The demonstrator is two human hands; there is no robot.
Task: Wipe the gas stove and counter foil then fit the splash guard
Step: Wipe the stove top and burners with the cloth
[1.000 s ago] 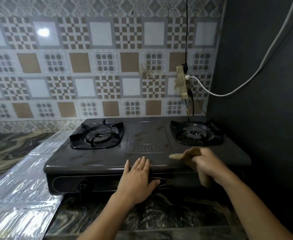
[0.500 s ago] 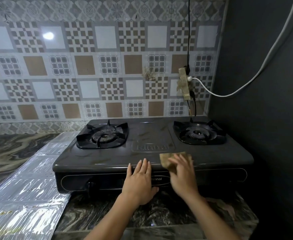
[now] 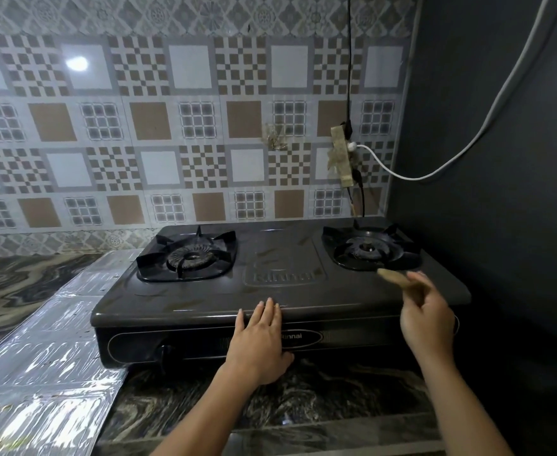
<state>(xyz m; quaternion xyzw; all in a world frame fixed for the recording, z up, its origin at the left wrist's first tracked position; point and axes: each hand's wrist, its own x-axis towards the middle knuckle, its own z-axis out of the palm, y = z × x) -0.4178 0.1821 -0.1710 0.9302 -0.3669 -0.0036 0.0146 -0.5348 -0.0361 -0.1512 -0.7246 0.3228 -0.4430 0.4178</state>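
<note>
A black two-burner gas stove (image 3: pixel 280 291) sits on the marbled counter, streaked with smears on its top. My left hand (image 3: pixel 260 340) lies flat against the stove's front edge, fingers straight and resting on the rim. My right hand (image 3: pixel 426 314) holds a small tan cloth (image 3: pixel 394 276) at the stove's front right, just in front of the right burner (image 3: pixel 369 250). The cloth is blurred and sticks out to the left of the fingers. Silver counter foil (image 3: pixel 40 357) lies to the left of the stove. No splash guard is in view.
The left burner (image 3: pixel 188 258) has a black pan support. A dark wall stands close on the right. A power strip (image 3: pixel 341 156) with a white cable and a black cord hangs on the tiled wall behind the stove. A control knob (image 3: pixel 166 352) sits on the front panel.
My right hand swept the cloth from the stove's right to its middle front and back to the right. The left hand stayed on the front edge.
</note>
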